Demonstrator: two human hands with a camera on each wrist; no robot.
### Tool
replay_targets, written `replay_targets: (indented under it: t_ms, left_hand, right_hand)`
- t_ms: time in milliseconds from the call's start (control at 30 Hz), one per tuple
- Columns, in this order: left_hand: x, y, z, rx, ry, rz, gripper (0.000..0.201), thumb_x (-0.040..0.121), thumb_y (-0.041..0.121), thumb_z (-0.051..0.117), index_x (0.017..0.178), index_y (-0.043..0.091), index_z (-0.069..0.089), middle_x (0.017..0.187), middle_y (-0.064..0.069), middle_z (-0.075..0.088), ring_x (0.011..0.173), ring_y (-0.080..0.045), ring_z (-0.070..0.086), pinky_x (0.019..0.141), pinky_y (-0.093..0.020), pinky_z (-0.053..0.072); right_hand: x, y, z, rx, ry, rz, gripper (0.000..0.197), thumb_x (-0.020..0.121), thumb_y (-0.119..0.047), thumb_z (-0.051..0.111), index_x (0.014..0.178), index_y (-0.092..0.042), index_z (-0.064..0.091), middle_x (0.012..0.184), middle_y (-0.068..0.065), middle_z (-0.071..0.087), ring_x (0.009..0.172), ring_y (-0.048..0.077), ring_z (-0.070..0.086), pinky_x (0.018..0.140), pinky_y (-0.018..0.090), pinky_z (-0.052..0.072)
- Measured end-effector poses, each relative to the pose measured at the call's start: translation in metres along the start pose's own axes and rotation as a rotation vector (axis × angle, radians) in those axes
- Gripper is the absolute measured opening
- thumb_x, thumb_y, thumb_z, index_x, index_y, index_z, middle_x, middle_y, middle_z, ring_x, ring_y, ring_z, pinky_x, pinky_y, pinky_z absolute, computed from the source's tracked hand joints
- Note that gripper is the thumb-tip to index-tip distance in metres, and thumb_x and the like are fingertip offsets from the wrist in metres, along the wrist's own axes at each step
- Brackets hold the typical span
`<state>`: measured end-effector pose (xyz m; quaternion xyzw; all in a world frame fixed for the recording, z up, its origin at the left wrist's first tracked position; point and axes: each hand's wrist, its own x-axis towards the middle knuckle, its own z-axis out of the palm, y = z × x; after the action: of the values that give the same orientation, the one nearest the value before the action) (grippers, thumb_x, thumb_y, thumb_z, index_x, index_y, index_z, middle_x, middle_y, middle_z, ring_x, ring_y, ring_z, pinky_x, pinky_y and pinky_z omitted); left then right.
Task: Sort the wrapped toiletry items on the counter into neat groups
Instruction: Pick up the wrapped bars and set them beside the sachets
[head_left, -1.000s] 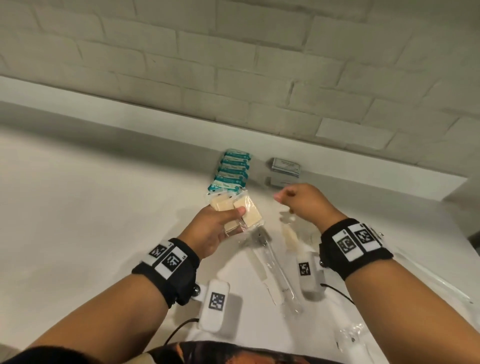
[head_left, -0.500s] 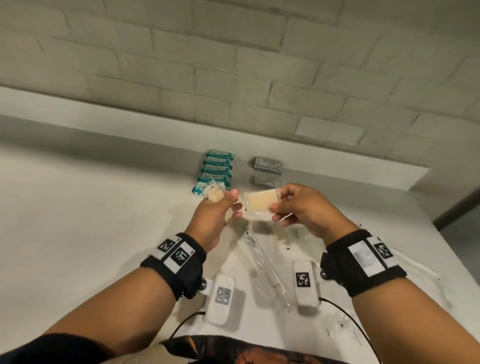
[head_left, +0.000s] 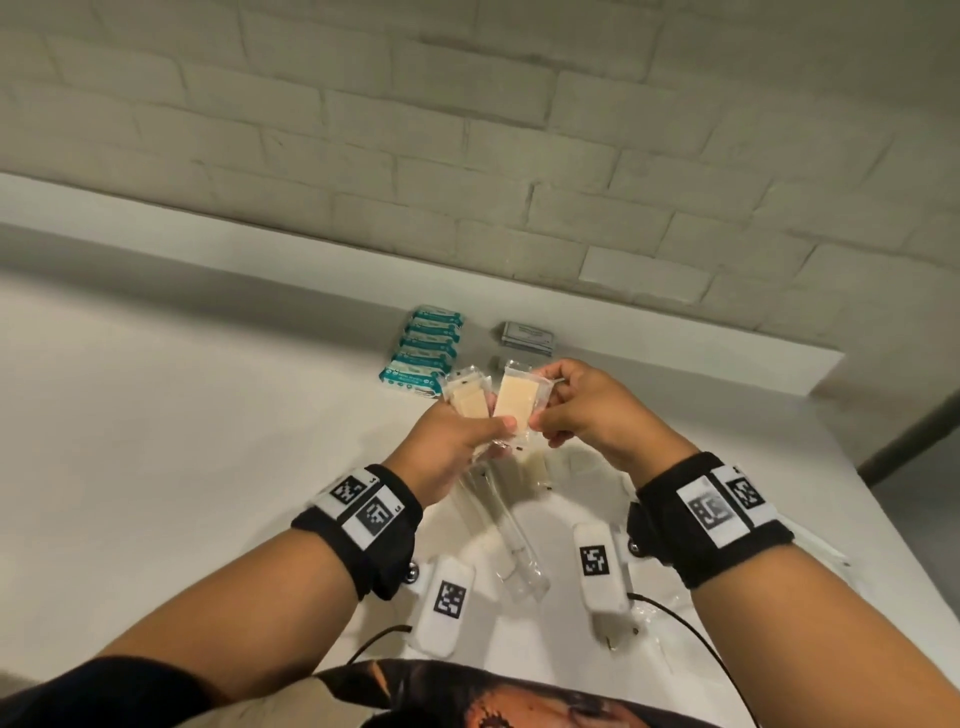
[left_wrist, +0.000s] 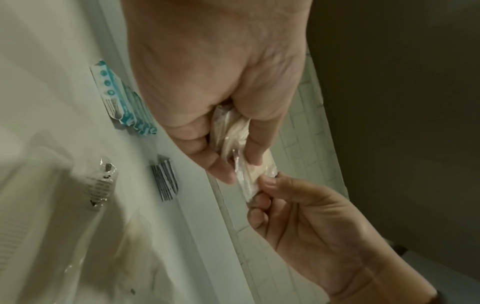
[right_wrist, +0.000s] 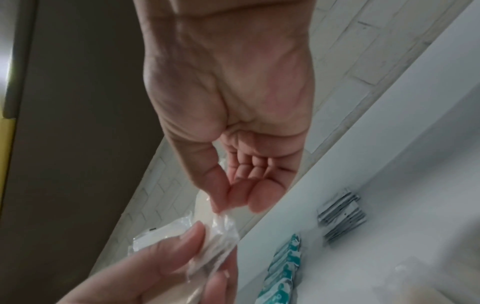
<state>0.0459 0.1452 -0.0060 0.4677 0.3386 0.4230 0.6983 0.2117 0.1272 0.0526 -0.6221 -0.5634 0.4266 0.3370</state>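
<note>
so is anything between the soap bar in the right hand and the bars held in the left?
Nothing visible. The right hand pinches one wrapped soap bar right beside the soap bars that the left hand holds, above the counter. Only the clear wrappers lie between them.

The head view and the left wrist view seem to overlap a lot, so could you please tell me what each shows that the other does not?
Only the head view shows both wristbands, the long clear packets on the counter and the brick wall. Only the left wrist view shows the left hand's palm side, its fingers curled round the soap packets. Both show the right hand pinching one soap packet, the teal packets and the grey packets.
</note>
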Motion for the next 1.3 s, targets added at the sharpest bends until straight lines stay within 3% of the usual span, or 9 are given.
replay_targets:
  t_ms: [167,267,367,600,767,900,1100,1200,1300]
  left_hand:
    - [-0.010,0.005,0.014,0.153,0.089,0.013,0.023,0.081,-0.006,0.068,0.095,0.013,0.065,0.089,-0.006,0.071,0.081,-0.022,0.068,0.072,-0.032,0.058]
    - [-0.013,0.006,0.016,0.213,0.122,0.016,0.022,0.081,-0.004,0.069,0.094,0.014,0.065,0.089,-0.004,0.070,0.081,-0.020,0.068,0.073,-0.030,0.058]
    - [-0.015,0.006,0.020,0.198,0.145,0.025,0.027,0.082,-0.004,0.067,0.108,0.006,0.063,0.096,-0.008,0.070,0.082,-0.019,0.068,0.070,-0.028,0.058]
    - [-0.020,0.000,0.031,0.119,0.124,0.037,0.021,0.085,-0.003,0.062,0.093,0.016,0.065,0.090,-0.004,0.070,0.079,-0.016,0.067,0.067,-0.028,0.054]
    - [-0.022,0.002,0.035,0.207,0.185,0.022,0.030,0.083,-0.007,0.064,0.111,0.002,0.063,0.093,-0.009,0.069,0.079,-0.019,0.066,0.068,-0.028,0.058]
    - [-0.024,0.003,0.035,0.257,0.182,0.016,0.033,0.081,-0.008,0.065,0.113,0.000,0.062,0.095,-0.011,0.068,0.081,-0.020,0.066,0.068,-0.027,0.058]
    - [-0.027,-0.006,0.022,0.038,0.257,-0.036,0.019,0.087,-0.002,0.063,0.099,0.010,0.055,0.089,-0.007,0.060,0.079,-0.020,0.064,0.075,-0.033,0.058]
    - [-0.032,-0.007,0.012,-0.226,0.283,-0.082,0.024,0.092,-0.007,0.045,0.113,0.004,0.052,0.104,-0.014,0.060,0.092,-0.033,0.064,0.078,-0.037,0.058]
    - [-0.037,-0.008,0.001,-0.287,0.252,-0.119,0.034,0.092,-0.010,0.042,0.123,0.001,0.050,0.115,-0.019,0.065,0.099,-0.037,0.066,0.076,-0.037,0.061]
  right_hand:
    - [-0.002,-0.011,-0.016,-0.101,-0.035,-0.076,0.007,0.082,-0.010,0.073,0.082,-0.010,0.066,0.069,0.001,0.062,0.062,0.012,0.053,0.058,0.025,0.043]
    - [0.000,-0.014,-0.026,-0.225,-0.043,-0.084,0.019,0.076,-0.014,0.079,0.087,0.000,0.071,0.070,0.004,0.065,0.064,0.014,0.056,0.063,0.030,0.045]
    - [0.001,-0.014,-0.031,-0.326,-0.116,-0.064,0.016,0.076,-0.012,0.078,0.086,-0.001,0.071,0.070,0.007,0.066,0.062,0.013,0.058,0.064,0.030,0.046]
    - [0.006,-0.004,-0.035,-0.389,-0.205,-0.136,0.017,0.080,-0.011,0.074,0.068,-0.015,0.064,0.057,-0.006,0.061,0.053,0.005,0.053,0.048,0.012,0.039]
    - [0.009,0.000,-0.034,-0.267,-0.246,-0.216,0.009,0.082,-0.013,0.073,0.080,-0.013,0.064,0.067,-0.002,0.061,0.057,0.007,0.053,0.046,0.006,0.037]
    - [0.016,-0.001,-0.032,-0.229,-0.214,-0.240,0.011,0.079,-0.015,0.077,0.082,-0.006,0.072,0.064,-0.002,0.063,0.058,0.010,0.052,0.055,0.016,0.041]
    - [0.046,0.010,-0.039,-0.664,-0.012,-0.218,0.006,0.082,-0.020,0.073,0.081,-0.014,0.073,0.079,-0.002,0.066,0.076,0.015,0.059,0.064,0.025,0.041]
    - [0.064,0.023,-0.038,-0.777,-0.100,-0.103,0.016,0.089,-0.020,0.063,0.093,-0.007,0.072,0.095,0.007,0.069,0.093,0.024,0.063,0.075,0.029,0.044]
    - [0.080,0.037,-0.026,-0.901,-0.212,-0.056,0.027,0.094,-0.020,0.054,0.106,-0.001,0.068,0.111,0.016,0.067,0.090,0.024,0.056,0.075,0.028,0.040]
